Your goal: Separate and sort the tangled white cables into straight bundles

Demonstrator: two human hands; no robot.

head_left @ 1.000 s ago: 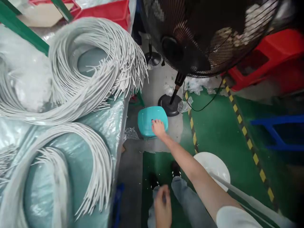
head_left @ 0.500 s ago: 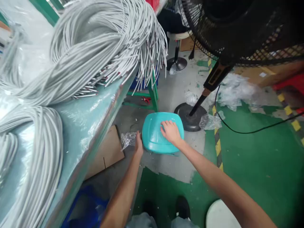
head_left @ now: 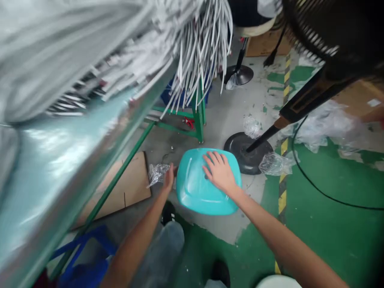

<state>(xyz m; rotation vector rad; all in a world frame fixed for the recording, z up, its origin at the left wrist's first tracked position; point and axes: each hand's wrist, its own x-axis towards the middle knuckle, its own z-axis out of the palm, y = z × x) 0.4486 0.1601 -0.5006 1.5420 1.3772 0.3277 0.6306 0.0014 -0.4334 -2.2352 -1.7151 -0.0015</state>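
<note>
A turquoise stool with a rounded rectangular top (head_left: 195, 188) stands on the floor near the middle of the view. My right hand (head_left: 220, 172) lies on its top with the fingers spread. Beside the stool's left edge is my left hand (head_left: 170, 178), upright with its fingers apart from the thumb side hard to make out; no object shows in it. Bundles of pale grey cables (head_left: 120, 52) lie on the table (head_left: 99, 160) at the left, their ends hanging over its edge.
A black fan (head_left: 318, 96) stands on a round base (head_left: 249, 154) to the right. Flattened cardboard (head_left: 132, 186) and clear plastic (head_left: 157, 174) lie left of the stool. A white round seat (head_left: 279, 282) is at the bottom edge, a blue stool (head_left: 87, 268) at lower left.
The view has moved closer and tilted. The turquoise stool appears larger and lower. My right hand's fingers have spread on it, and a foot has come into view at its lower left.
</note>
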